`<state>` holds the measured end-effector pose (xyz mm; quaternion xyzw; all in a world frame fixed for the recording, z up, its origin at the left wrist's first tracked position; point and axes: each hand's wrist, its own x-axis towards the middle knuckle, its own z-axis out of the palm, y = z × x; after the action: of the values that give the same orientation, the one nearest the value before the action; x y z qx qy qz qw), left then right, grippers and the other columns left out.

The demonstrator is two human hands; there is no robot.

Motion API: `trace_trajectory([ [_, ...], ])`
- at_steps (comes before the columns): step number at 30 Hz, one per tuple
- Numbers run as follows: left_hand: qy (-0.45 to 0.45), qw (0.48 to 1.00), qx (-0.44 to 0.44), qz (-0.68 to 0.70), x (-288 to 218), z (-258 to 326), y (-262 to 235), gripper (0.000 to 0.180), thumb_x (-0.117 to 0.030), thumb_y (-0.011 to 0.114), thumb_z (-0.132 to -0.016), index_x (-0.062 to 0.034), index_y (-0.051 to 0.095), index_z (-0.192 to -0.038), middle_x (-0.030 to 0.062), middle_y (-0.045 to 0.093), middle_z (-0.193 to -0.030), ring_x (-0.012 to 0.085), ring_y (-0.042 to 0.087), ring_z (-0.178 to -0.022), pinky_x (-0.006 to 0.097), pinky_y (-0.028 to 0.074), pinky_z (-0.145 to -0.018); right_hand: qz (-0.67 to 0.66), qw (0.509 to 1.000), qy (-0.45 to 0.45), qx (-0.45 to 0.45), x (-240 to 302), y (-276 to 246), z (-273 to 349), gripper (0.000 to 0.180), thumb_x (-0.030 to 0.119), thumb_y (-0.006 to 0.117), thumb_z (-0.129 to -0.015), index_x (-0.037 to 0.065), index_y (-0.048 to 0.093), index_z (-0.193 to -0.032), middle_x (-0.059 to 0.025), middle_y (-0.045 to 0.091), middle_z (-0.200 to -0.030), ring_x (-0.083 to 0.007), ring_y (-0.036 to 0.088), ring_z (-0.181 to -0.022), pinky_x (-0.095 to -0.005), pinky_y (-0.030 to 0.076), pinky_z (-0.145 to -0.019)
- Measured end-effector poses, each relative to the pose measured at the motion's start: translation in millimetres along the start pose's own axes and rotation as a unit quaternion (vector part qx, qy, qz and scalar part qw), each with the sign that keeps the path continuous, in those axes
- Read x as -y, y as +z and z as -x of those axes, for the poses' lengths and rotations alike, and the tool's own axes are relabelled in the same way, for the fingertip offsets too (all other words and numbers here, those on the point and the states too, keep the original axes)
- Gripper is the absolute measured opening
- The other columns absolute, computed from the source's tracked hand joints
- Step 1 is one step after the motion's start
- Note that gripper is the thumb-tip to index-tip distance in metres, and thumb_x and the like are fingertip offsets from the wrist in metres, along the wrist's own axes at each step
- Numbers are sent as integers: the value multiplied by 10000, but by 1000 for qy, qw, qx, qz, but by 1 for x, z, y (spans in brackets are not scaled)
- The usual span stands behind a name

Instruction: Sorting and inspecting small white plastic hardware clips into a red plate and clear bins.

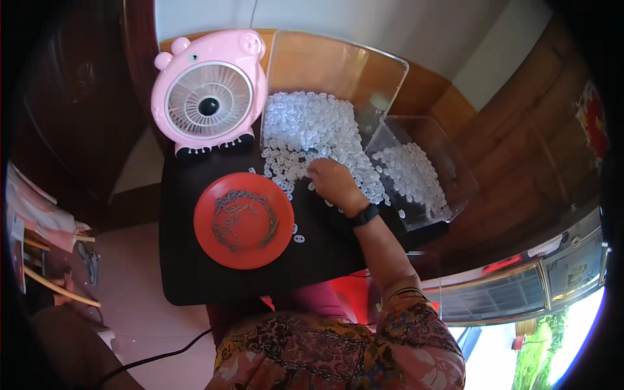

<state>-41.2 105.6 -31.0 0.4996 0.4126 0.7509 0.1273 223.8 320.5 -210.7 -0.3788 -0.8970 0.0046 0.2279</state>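
Observation:
My right hand (338, 186), wearing a dark wristwatch, reaches over the table to the near edge of a heap of small white oval plastic pieces with holes (309, 120). Its fingers are curled and pressed together there; whatever they hold is too small to make out. Left of the hand is a round red plate (279, 244), with thin grey metal pins (266, 218) scattered in a ring on it. A few loose white pieces (299, 238) lie beside the plate's right rim. My left hand is out of the picture.
A pink pig-shaped fan (255, 71) stands at the back left of the dark table (185, 273). A clear plastic container (404, 75) surrounds the heap's far side. To the right sits a clear box (455, 179) with more white pieces. A dark cable (172, 354) crosses at lower left.

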Motion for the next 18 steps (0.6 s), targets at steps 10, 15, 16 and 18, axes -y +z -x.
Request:
trace_trajectory([
  [10,1,989,133,58,-20,15,-16,440,-258,365,-897,100,494,-1118,251,609,-939,302,603,-823,391,478,-758,-217,972,89,9,2,-20,17,161,171,576,-871,24,610,-927,-132,646,-778,-269,636,-740,-356,491,-674],
  [15,4,976,193,101,-15,17,-15,438,-258,370,-890,102,509,-1098,249,614,-932,293,609,-800,395,489,-736,-306,941,136,58,0,-12,21,168,163,541,-881,29,604,-961,-93,650,-770,-201,634,-687,-327,493,-635],
  [16,0,972,207,114,-9,18,-13,438,-258,370,-889,102,512,-1094,248,615,-931,291,610,-796,395,491,-732,-326,937,117,47,-6,-8,22,174,163,539,-883,24,602,-965,-85,649,-772,-174,629,-693,-308,492,-632],
  [18,-13,962,235,137,4,18,-6,438,-259,372,-886,103,517,-1086,247,616,-928,287,612,-786,397,496,-723,-374,918,115,56,-21,4,22,195,181,540,-896,12,600,-971,-71,647,-781,-127,616,-707,-264,487,-629],
])
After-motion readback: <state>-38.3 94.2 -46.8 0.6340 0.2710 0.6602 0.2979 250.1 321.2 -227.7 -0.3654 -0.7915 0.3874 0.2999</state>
